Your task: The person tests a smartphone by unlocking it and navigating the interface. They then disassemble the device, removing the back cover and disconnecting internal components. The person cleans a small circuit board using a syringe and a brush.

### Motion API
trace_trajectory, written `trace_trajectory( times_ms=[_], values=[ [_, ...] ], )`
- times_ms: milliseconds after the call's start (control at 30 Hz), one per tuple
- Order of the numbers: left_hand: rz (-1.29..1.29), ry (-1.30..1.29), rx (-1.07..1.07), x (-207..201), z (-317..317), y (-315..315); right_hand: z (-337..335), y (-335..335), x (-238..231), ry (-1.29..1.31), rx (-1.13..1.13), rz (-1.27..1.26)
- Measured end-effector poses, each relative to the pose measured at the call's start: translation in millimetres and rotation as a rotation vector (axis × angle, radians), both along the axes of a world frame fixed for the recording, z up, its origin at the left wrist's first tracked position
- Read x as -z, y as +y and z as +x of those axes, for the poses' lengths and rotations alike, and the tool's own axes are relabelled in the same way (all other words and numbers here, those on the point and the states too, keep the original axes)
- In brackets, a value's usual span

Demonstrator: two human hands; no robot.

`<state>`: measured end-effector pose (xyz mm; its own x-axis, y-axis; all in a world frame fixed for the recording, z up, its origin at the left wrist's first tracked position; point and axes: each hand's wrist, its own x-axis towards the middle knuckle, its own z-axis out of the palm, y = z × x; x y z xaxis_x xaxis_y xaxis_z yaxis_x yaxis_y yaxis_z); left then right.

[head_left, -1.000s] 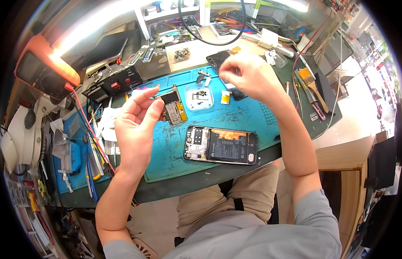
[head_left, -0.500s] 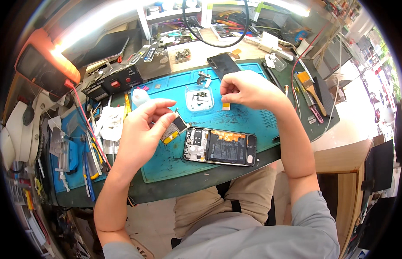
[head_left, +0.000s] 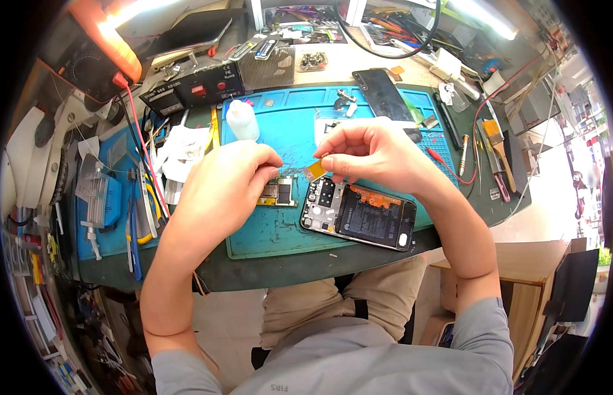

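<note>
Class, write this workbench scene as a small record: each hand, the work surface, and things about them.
Left hand: fingertips at a small rectangular circuit board; grip unclear
Right hand: pinching a small flat yellow piece
Work surface: blue rectangular mat
On mat: opened black rectangular phone; white plastic bottle
Across far edge: glossy black rectangular panel

Yellow piece point(head_left: 315, 172), blue mat point(head_left: 267, 237), black and silver phone body point(head_left: 317, 214), black battery point(head_left: 367, 219), white bottle point(head_left: 242, 122)
</note>
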<state>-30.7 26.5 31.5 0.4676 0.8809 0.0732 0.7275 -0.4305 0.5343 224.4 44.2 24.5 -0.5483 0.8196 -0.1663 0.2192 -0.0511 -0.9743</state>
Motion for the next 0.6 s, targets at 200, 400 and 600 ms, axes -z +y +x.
trace_trajectory(
  times_ms=[200, 400, 600],
  values=[
    [0.123, -0.089, -0.035, 3, 6, -5, -4, -1, 9, 0.029, 0.058, 0.022],
    [0.173, -0.271, -0.069, 4, 11, -2, -11, -6, 8, 0.062, 0.16, 0.155],
    [-0.002, -0.457, -0.106, 0, 14, -2, -15, -9, 10, 0.151, 0.167, 0.138]
  ],
)
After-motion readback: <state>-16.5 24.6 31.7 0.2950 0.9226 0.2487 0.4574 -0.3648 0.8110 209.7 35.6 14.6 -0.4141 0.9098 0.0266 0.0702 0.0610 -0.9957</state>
